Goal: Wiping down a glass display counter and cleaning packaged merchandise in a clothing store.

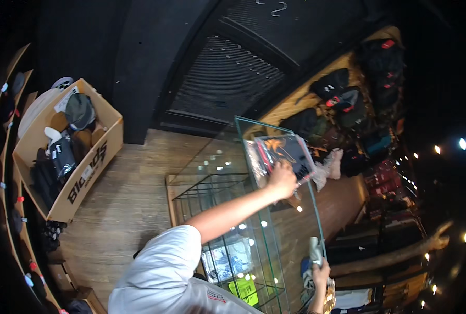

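Note:
My left arm, in a light grey sleeve, reaches over a glass display case (275, 246). At its far end, my left hand (283, 180) has its fingers curled on a dark packaged garment (301, 157) in clear plastic, which lies with other packets on the glass top. Lower right, by the glass edge, my right hand (321, 273) is closed round a pale cylindrical object (314, 250); its exact kind cannot be made out. Crumpled light cloth (323, 171) shows just past the packets.
Under the glass are a black wire rack (212, 186), a blue-white packet (230, 259) and a bright yellow packet (245, 289). A large cardboard box (94, 162) of caps stands on the wooden floor (133, 183) at left. Bags (330, 83) hang at upper right, near a wooden branch (395, 261).

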Demonstrator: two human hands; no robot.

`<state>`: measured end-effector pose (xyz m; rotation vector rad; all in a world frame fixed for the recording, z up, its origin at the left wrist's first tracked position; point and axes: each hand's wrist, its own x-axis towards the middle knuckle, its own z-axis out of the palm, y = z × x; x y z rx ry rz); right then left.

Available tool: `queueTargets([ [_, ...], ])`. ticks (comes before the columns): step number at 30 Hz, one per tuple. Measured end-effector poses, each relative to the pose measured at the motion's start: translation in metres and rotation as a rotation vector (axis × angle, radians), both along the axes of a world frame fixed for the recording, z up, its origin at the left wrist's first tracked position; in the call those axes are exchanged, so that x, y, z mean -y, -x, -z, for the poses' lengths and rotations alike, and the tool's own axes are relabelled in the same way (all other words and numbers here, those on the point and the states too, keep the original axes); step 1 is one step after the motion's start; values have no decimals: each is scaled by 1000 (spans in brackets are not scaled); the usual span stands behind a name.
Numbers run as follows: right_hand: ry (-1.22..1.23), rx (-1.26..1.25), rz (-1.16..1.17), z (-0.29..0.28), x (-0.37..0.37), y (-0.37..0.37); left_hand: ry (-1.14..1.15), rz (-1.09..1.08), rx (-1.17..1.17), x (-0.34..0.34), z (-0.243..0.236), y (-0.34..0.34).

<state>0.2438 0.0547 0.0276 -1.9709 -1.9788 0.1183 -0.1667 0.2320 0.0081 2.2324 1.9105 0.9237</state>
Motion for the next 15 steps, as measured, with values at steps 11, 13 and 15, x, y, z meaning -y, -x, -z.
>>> queueTargets([
  [11, -621, -285, -167, -72, -110, 65, -433, 485, 94, 84, 38, -53],
  [13, -670, 31, -529, -69, -103, 117, -288, 668, 101, 108, 58, -64],
  [15, -417, -123, -685, -34, -82, 167, -198, 722, 274, 120, 77, -72],
])
